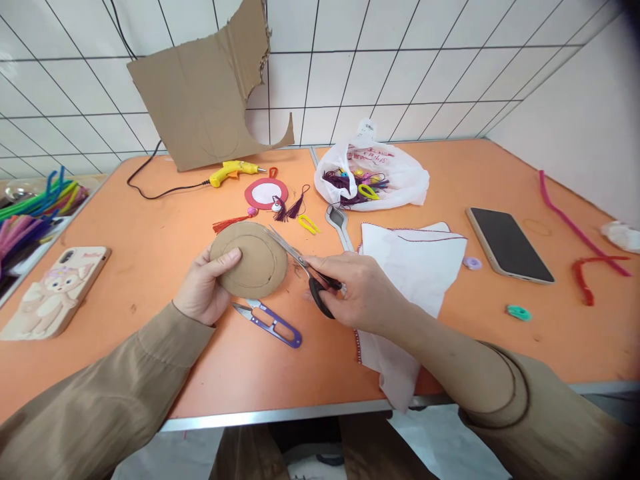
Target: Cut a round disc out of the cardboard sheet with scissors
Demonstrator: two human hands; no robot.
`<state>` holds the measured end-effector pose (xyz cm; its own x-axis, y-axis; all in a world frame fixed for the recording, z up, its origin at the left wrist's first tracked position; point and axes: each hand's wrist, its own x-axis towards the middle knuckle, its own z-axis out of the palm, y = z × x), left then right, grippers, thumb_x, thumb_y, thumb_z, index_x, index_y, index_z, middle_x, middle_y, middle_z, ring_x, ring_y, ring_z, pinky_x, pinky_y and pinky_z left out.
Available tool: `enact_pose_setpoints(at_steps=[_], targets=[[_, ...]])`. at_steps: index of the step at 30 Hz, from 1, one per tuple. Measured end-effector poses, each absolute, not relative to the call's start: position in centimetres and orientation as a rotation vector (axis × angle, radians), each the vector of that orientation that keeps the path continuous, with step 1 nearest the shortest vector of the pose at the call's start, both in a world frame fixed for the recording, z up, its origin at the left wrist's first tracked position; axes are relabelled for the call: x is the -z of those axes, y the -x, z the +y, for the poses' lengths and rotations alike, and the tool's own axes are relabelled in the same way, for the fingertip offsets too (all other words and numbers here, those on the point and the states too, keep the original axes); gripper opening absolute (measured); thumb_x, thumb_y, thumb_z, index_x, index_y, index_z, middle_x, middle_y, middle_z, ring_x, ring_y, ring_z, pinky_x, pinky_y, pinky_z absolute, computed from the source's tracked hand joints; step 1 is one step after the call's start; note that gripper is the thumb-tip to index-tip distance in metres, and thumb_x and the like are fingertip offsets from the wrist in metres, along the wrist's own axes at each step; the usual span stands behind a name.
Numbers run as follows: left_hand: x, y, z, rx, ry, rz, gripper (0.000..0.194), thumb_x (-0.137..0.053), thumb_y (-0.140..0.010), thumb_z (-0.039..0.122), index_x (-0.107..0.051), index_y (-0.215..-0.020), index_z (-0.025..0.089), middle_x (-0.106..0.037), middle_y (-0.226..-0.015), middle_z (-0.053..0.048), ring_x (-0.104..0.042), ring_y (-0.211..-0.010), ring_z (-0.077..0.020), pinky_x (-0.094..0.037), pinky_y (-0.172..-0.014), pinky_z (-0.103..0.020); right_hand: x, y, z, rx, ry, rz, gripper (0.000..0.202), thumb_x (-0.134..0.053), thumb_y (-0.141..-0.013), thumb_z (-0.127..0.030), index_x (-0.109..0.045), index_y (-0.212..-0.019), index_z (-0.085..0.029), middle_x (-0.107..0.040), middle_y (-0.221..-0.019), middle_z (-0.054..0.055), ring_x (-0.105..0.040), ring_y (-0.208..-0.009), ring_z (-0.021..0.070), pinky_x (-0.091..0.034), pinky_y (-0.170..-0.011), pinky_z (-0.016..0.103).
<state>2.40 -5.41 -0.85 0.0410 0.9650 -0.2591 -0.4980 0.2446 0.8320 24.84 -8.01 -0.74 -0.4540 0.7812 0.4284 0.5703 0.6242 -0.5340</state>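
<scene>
My left hand (209, 283) grips the left edge of a round cardboard disc (253, 257), thumb on top. A smaller circle is drawn on the disc. My right hand (357, 287) is closed around the black handles of scissors (316, 277), whose blades point up-left and reach the disc's right edge. Below the disc lie purple thread snips (273, 323). A white cloth (413, 260) with dark red edging is spread under and beside my right hand. A silver spoon-shaped tool (339, 223) lies just above that hand.
Behind are a yellow glue gun (234, 172), a red-rimmed disc (253, 193), tassels (296, 205), a plastic bag (395, 177) and leaning cardboard (200, 100). Phones lie left (57, 290) and right (507, 243). Pipe cleaners (575, 230) are at far right.
</scene>
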Motion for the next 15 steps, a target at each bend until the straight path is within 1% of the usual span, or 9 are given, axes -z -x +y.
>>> enact_pose_setpoints(at_steps=[6,10,15], targets=[[0.90,-2.36,-5.38,-1.242,-0.619,0.941,0.026,-0.082,-0.064,0.014,-0.077,-0.089,0.014,-0.078,-0.089,-0.006,-0.071,-0.080,-0.0189,-0.059,-0.074,-0.026,0.73,-24.92,-7.98,-0.469,1.039,-2.176,0.020,-0.056,-0.079,-0.014,-0.044,-0.063,-0.018,-0.038,-0.054,-0.007,-0.035,-0.049,0.0063,-0.029,-0.049,0.020],[0.90,-2.40,-5.37,-1.232,-0.613,0.942,0.024,-0.081,-0.065,0.013,-0.077,-0.088,0.014,-0.078,-0.089,-0.006,-0.072,-0.080,-0.0187,-0.059,-0.073,-0.025,0.62,-24.95,-7.99,-0.478,1.056,-2.178,0.023,-0.056,-0.080,-0.018,-0.044,-0.062,-0.018,-0.038,-0.052,-0.007,-0.034,-0.050,0.0071,-0.029,-0.049,0.021],[0.80,-2.44,-5.37,-1.235,-0.599,0.956,0.027,-0.080,-0.065,0.013,-0.076,-0.091,0.014,-0.078,-0.088,-0.006,-0.072,-0.079,-0.0191,-0.059,-0.072,-0.025,0.34,-24.93,-8.08,-0.627,1.023,-2.121,0.019,-0.055,-0.076,-0.010,-0.047,-0.061,-0.018,-0.046,-0.052,-0.006,-0.038,-0.049,0.0065,-0.030,-0.048,0.019]])
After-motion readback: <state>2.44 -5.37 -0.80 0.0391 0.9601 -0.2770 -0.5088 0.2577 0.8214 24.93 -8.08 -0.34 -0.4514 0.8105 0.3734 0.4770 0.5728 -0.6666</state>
